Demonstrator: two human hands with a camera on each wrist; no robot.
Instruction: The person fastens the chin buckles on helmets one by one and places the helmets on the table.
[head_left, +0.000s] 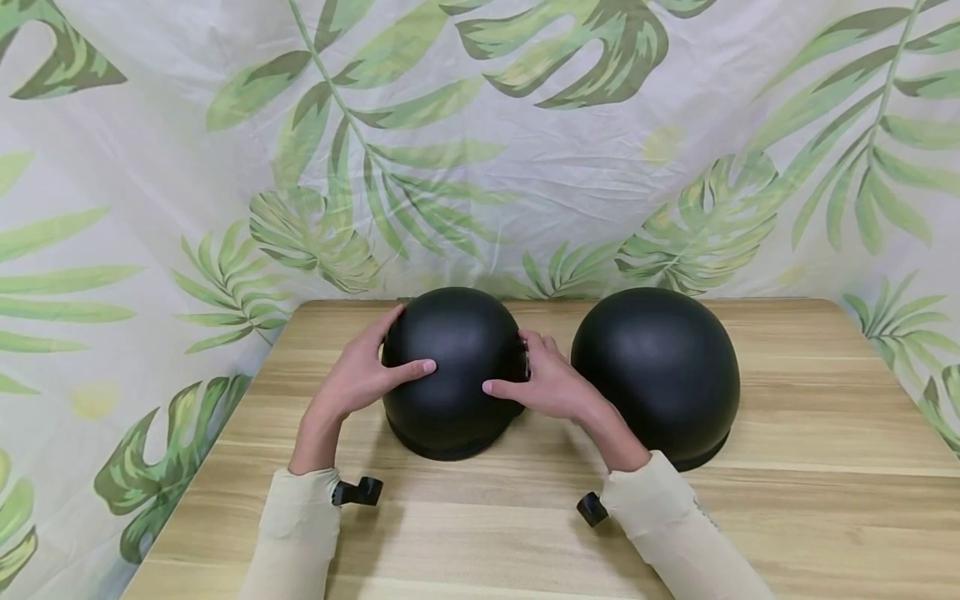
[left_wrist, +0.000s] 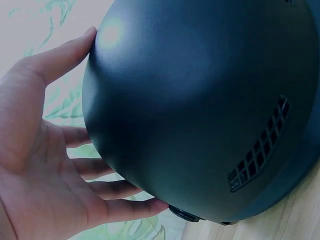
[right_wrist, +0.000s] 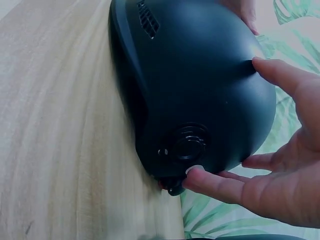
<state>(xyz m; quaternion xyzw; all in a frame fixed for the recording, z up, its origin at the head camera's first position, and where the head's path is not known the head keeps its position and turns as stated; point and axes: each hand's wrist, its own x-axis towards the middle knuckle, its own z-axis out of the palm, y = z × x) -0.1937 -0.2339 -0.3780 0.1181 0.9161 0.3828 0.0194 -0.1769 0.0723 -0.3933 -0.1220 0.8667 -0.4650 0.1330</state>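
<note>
A matte black helmet [head_left: 453, 367] stands dome up on the wooden table, between both hands. My left hand [head_left: 365, 371] holds its left side, thumb on the front of the shell and fingers around the far side. On the opposite side my right hand [head_left: 543, 375] grips it, thumb on the dome. In the right wrist view, one fingertip of that hand lies beside a round side knob [right_wrist: 189, 146] low on the shell. A mesh-covered vent [left_wrist: 260, 145] shows in the left wrist view. The helmet's inside is hidden.
A second, similar black helmet [head_left: 656, 375] stands dome up just right of the first, close to the right forearm. Behind the wooden table [head_left: 817, 400] hangs a leaf-patterned cloth [head_left: 555, 167]. Both cream sleeves [head_left: 296, 521] have small black mounts near the wrists.
</note>
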